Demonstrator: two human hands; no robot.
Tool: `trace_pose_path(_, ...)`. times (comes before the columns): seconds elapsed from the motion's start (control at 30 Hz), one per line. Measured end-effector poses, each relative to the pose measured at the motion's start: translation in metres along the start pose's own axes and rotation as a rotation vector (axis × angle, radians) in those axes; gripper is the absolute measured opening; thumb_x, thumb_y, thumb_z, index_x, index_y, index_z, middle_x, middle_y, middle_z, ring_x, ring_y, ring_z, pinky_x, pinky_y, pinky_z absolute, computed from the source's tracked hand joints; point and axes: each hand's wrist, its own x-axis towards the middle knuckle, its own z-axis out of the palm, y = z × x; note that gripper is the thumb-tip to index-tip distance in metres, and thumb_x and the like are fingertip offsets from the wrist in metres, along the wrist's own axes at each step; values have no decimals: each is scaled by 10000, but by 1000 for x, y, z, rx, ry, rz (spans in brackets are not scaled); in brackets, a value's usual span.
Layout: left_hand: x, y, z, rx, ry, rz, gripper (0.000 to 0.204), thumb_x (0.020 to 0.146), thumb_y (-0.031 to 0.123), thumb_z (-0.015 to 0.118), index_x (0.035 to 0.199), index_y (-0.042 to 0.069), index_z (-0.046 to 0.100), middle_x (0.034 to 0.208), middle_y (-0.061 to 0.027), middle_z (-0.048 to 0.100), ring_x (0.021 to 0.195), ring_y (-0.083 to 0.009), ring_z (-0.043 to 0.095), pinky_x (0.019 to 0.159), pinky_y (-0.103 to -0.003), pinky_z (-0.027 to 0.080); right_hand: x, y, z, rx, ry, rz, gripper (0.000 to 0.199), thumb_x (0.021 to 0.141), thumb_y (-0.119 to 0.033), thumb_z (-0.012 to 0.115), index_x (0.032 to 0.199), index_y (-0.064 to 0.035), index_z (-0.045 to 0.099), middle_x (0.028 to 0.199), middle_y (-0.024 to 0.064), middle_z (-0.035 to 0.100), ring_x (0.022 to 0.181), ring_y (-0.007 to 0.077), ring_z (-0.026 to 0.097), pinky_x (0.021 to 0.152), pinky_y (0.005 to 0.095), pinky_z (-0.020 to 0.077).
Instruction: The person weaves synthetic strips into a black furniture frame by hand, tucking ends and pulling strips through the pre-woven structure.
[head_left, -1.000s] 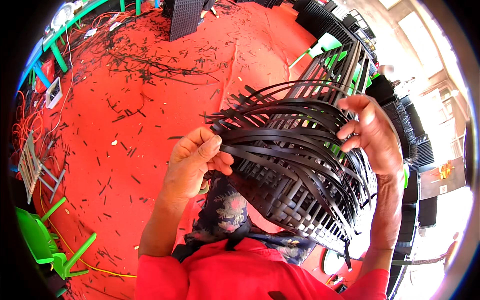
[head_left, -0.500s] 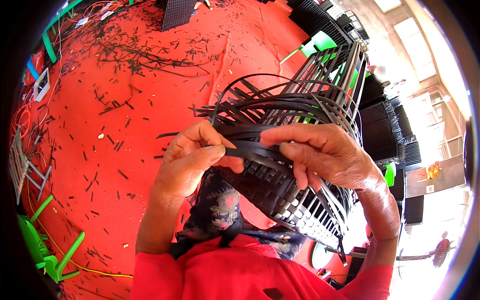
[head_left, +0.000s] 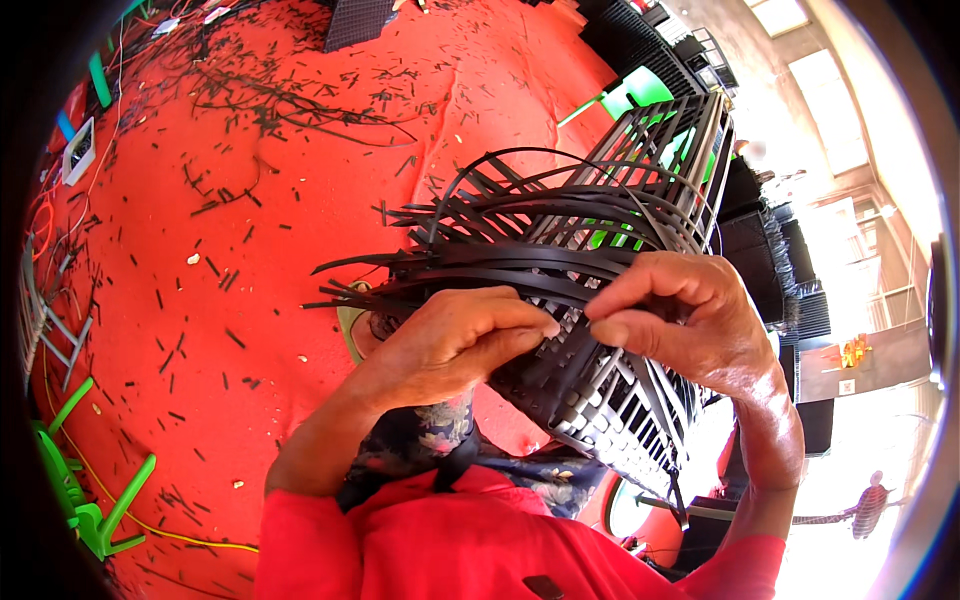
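A partly woven black frame (head_left: 610, 400) leans across my lap, its lower end covered in wide flat weave. Long loose black strips (head_left: 500, 262) fan out from it to the left, in front of my hands. My left hand (head_left: 465, 335) is closed in a pinch, thumb against forefinger, just left of the weave; what lies between the tips is hidden. My right hand (head_left: 690, 320) bends over the frame, thumb and forefinger drawn together at a black strip (head_left: 572, 362) that runs down into the weave. The two hands' fingertips are close together but apart.
Black offcuts and a tangle of strips (head_left: 270, 115) litter the red floor (head_left: 300, 220). Green chair legs (head_left: 120, 505) stand at lower left, a green chair (head_left: 640, 90) behind the frame. Dark woven panels (head_left: 750, 210) stack along the right. A yellow cable (head_left: 190, 542) crosses the floor.
My left hand has come down and to the right, closing from a loose grasp into a pinch. My right hand has shifted slightly down and right, its fingers curling inward. The loose strips sit higher above my left hand.
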Motion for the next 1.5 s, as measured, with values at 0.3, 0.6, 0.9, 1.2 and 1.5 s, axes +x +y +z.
trace_pose_path(0.3, 35, 13, -16, -131, -501, -497, 375, 967, 203, 445, 1308, 49, 471, 543, -7, 506, 434, -60, 451, 403, -221, 361, -10, -12, -5, -438, 76, -131, 103, 716, -39, 709, 718, -23, 608, 617, 68, 570, 517, 165, 562, 465, 273, 417)
trace_pose_path(0.6, 50, 2, -25, -192, -603, -408, 361, 922, 219, 482, 1205, 4, 540, 538, 2, 514, 368, -49, 402, 348, -212, 305, -5, -10, 7, -599, 99, -239, 128, 695, -9, 717, 749, -21, 602, 655, 62, 553, 527, 171, 560, 454, 281, 418)
trace_pose_path(0.9, 37, -6, -32, -434, -392, -426, 287, 902, 256, 585, 1044, 14, 642, 573, 17, 513, 403, -11, 386, 378, -170, 279, -2, -10, 8, -470, 64, -178, 111, 726, -15, 681, 752, -22, 573, 643, 95, 561, 559, 242, 582, 501, 329, 445)
trace_pose_path(1.2, 45, 5, -27, -198, -568, -466, 450, 932, 198, 466, 1351, 41, 419, 564, -14, 522, 398, -48, 419, 389, -190, 332, 3, -27, -9, -539, -28, -109, 94, 694, -33, 648, 686, -39, 554, 579, 84, 541, 514, 242, 565, 479, 333, 426)
trace_pose_path(1.5, 51, -12, -29, -453, -641, -455, 301, 909, 222, 528, 1132, 21, 555, 551, -12, 540, 359, -43, 414, 351, -187, 293, 15, -20, -6, -545, -90, -122, 88, 697, -65, 626, 678, -39, 545, 600, 97, 547, 543, 279, 562, 503, 364, 427)
